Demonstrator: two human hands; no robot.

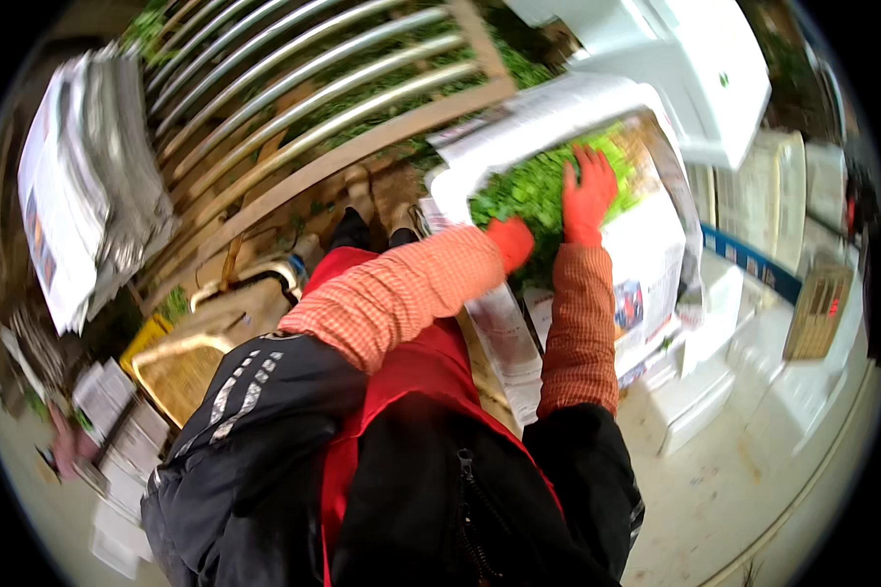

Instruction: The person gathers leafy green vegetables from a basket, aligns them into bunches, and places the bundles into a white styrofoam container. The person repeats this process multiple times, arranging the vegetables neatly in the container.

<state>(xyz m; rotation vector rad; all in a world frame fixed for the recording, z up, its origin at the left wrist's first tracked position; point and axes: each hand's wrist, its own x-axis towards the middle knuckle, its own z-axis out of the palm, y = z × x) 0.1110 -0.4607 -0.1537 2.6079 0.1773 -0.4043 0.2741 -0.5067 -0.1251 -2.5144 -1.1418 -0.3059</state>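
A white foam box lined with newspaper holds bunches of leafy greens. My right hand, in a red glove, lies flat on top of the greens with its fingers spread. At the near left side of the box, my left hand, also red-gloved, is bent down against the leaves. Its fingertips are hidden, so whether it grips any leaves is unclear. Orange checked sleeve covers reach up both forearms. A sheet of newspaper hangs over the box's right side.
A rack of metal bars in a wooden frame stands beyond my feet. To the left is a thick stack of newspapers, with a yellowish chair below it. White foam boxes are stacked at the right. A brown panel shows red marks.
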